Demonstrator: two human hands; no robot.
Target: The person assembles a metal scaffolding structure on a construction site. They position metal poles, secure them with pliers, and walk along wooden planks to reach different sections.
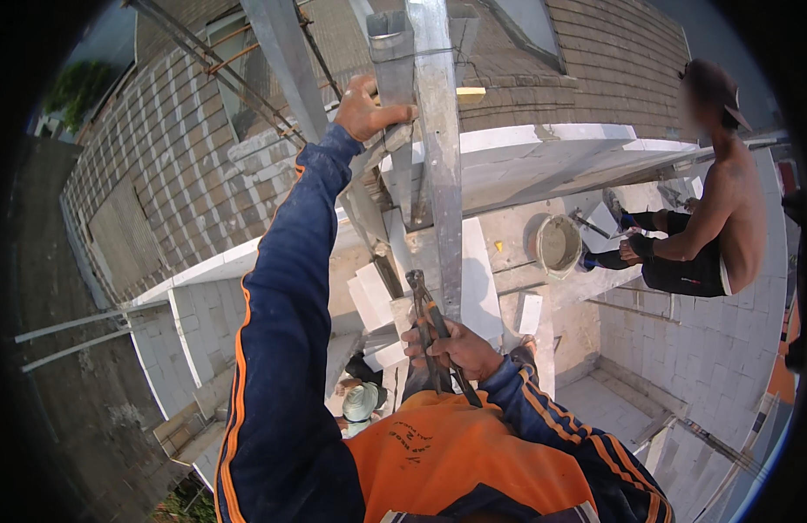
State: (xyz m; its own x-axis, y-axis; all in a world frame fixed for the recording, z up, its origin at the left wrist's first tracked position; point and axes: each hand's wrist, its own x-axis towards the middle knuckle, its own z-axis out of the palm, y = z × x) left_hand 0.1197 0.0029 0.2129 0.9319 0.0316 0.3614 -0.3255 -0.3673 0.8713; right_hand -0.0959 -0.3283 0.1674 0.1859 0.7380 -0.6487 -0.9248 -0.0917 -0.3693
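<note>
Ahead of me my left hand point(366, 111) is wrapped round the edge of a grey metal channel point(392, 74), its thumb lying across the front. The channel stands upright against a long pale metal beam point(437, 131). Thin wire point(460, 54) loops around both near the top. Close to my orange shirt, my right hand point(463, 349) grips a pair of long-handled pincers point(418, 295) around the handles, jaws pointing up and away from me. The pincers' head is beside the beam's lower part, and nothing shows between the jaws.
On the right a person point(726, 209) sits near a round bucket of grey mix point(558, 244). Below, another person in a pale hat point(362, 401) is partly hidden. White blocks point(530, 314) lie around. A block wall point(543, 174) and tiled roof point(177, 131) stand beyond; bamboo poles point(220, 65) lean left.
</note>
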